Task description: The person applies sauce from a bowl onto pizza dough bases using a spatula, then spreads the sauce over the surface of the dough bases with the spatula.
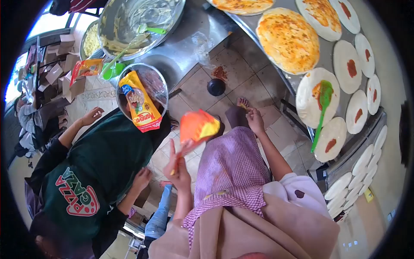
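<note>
My left hand [182, 172] is raised in the middle, its fingers closed on a red, orange and yellow packet [198, 127] that is smeared by motion. Held over my right knee, my right hand [255, 122] pinches a small yellowish piece [246, 106], too small to name. To the right, a green spoon [323, 110] lies across a round of dough [305, 99] with red sauce on it. Nearby sits a larger round [289, 41] spread with orange sauce. Several more dough rounds, some with a dab of red sauce, share the metal table [278, 82].
A co-worker in a dark green apron [103, 168] stands at left, beside a metal bowl [165, 93] holding a yellow packet [140, 101]. Behind it are a large basin [103, 32] and a metal counter [183, 54]. A black round object [216, 87] lies on the tiled floor.
</note>
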Tool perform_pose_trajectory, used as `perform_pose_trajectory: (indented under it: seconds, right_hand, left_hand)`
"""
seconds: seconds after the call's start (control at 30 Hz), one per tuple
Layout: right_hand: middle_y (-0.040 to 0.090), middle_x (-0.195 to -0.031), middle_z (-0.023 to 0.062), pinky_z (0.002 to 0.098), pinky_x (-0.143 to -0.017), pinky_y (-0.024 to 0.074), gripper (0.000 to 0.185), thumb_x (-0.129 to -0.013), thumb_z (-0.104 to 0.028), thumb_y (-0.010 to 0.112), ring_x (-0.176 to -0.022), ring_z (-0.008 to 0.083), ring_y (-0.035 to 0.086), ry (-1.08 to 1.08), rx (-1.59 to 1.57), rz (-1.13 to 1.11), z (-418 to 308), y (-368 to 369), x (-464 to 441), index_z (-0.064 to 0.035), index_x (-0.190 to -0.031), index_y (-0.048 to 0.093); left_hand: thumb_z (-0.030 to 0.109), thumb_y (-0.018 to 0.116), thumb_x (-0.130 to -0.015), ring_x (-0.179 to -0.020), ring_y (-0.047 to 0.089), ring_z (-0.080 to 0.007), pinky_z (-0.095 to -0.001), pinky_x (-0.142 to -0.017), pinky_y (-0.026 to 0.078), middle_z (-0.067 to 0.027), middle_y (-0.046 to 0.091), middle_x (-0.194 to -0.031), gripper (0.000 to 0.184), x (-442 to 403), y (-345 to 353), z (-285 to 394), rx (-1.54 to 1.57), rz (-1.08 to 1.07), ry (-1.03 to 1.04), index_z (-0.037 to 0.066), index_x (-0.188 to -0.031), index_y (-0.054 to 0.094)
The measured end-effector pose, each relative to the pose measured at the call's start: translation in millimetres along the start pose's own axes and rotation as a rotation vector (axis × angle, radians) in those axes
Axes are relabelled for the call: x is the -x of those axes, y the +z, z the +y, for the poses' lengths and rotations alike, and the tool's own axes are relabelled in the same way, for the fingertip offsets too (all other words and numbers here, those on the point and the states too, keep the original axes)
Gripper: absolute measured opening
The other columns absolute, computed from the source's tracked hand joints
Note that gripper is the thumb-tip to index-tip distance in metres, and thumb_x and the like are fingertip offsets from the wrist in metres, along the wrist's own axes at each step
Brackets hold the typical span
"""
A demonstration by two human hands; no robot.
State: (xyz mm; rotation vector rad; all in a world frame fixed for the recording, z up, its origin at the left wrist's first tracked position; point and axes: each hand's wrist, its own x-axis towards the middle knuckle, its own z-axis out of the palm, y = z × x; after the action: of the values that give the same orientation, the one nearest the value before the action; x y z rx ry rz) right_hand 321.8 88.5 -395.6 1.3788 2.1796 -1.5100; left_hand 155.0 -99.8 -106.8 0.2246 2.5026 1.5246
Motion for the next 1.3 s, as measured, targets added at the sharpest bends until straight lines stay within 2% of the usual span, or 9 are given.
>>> perform_pose_trajectory:
  seconds: [0.17,0.33,0.4,0.53,0.83,0.93,1.03,1.17,1.3]
  right_hand:
    - [0.054,-0.102,0.0082,0.0264,-0.07,0.0472,0.039,-0.084,-0.004,0.054,-0.073,0.0125,0.056,-0.237,-0.238,-0.267,-49.6,14.2,44.0,-0.0073,-0.122,0.047]
    - [0.055,-0.112,0.0114,0.0314,-0.089,0.0439,0.044,-0.084,-0.01,0.058,-0.1,0.0214,0.057,-0.335,-0.461,-0.394,-66.1,25.4,71.9,-0.0024,-0.124,0.044]
    - [0.059,-0.107,0.01,0.0343,-0.089,0.0436,0.042,-0.088,-0.024,0.057,-0.099,0.0216,0.057,-0.286,-0.653,-0.363,-107.8,14.2,92.1,-0.0002,-0.121,0.046]
    - [0.052,-0.114,0.0167,0.0361,-0.084,0.0429,0.042,-0.078,-0.01,0.061,-0.095,0.0274,0.054,-0.232,0.149,-0.07,-9.2,11.1,40.2,-0.0027,-0.118,0.05]
    - [0.058,-0.103,0.0167,0.0408,-0.084,0.0435,0.042,-0.07,0.0,0.053,-0.098,0.0302,0.054,-0.092,0.357,0.058,12.5,-33.5,31.1,-0.0057,-0.112,0.054]
    - [0.057,-0.107,0.0176,0.0427,-0.088,0.0411,0.039,-0.073,-0.004,0.053,-0.101,0.0336,0.053,-0.039,0.442,0.012,41.5,-42.0,33.2,-0.005,-0.112,0.054]
    - [0.053,-0.115,0.0206,0.0424,-0.093,0.0382,0.04,-0.076,-0.013,0.055,-0.105,0.0359,0.051,-0.007,0.456,-0.079,78.6,-54.1,43.3,-0.0018,-0.114,0.051]
    - [0.053,-0.118,0.0212,0.0423,-0.094,0.0378,0.039,-0.077,-0.017,0.054,-0.106,0.0363,0.051,-0.157,0.512,-0.264,64.5,-65.6,43.1,-0.0006,-0.113,0.052]
    - [0.056,-0.111,0.0197,0.0442,-0.093,0.0387,0.034,-0.077,-0.017,0.056,-0.108,0.0398,0.047,-0.167,0.581,-0.004,-26.2,-82.7,50.2,-0.008,-0.111,0.054]
  left_hand:
    - [-0.005,0.053,-0.081,-0.095,0.064,-0.0234,-0.0532,-0.109,0.012,-0.0126,0.067,-0.095,0.022,35.3,-19.9,-34.7,-0.052,-0.162,-0.117,0.004,-0.098,0.063]
    - [0.001,0.056,-0.075,-0.094,0.062,-0.0244,-0.0359,-0.103,0.029,-0.0113,0.065,-0.102,0.039,40.5,-12.4,-67.9,0.018,-0.324,-0.137,0.009,-0.113,0.06]
    - [0.013,0.059,-0.08,-0.1,0.058,-0.0255,-0.0456,-0.108,0.018,-0.0116,0.063,-0.107,0.031,25.0,-5.1,-53.9,-0.163,-0.214,0.075,0.006,-0.11,0.061]
    - [0.014,0.054,-0.085,-0.099,0.059,-0.0263,-0.0532,-0.108,0.013,-0.0101,0.064,-0.097,0.028,-31.7,32.0,-61.6,0.079,-0.098,0.107,0.008,-0.113,0.057]
    - [0.018,0.053,-0.087,-0.09,0.057,-0.0337,-0.0477,-0.105,0.024,-0.0141,0.062,-0.096,0.026,-174.7,79.8,-46.7,0.168,0.276,0.076,0.004,-0.109,0.057]
    - [0.02,0.054,-0.087,-0.086,0.058,-0.0329,-0.0436,-0.095,0.036,-0.0162,0.062,-0.091,0.029,-212.6,99.2,-89.6,0.285,0.394,0.173,0.003,-0.11,0.057]
    - [0.021,0.055,-0.084,-0.077,0.057,-0.0309,-0.0412,-0.074,0.042,-0.0186,0.059,-0.081,0.028,-228.3,93.1,-102.7,0.363,0.293,-0.209,0.002,-0.104,0.057]
    - [0.03,0.06,-0.079,-0.065,0.053,-0.0315,-0.0416,-0.06,0.039,-0.0161,0.055,-0.066,0.028,-245.1,79.0,-114.4,0.183,0.562,0.183,0.002,-0.08,0.06]
    - [0.015,0.063,-0.076,-0.087,0.054,-0.0351,-0.0431,-0.078,0.042,-0.0171,0.06,-0.095,0.049,-217.0,35.5,-58.9,-0.161,0.436,0.219,0.004,-0.121,0.05]
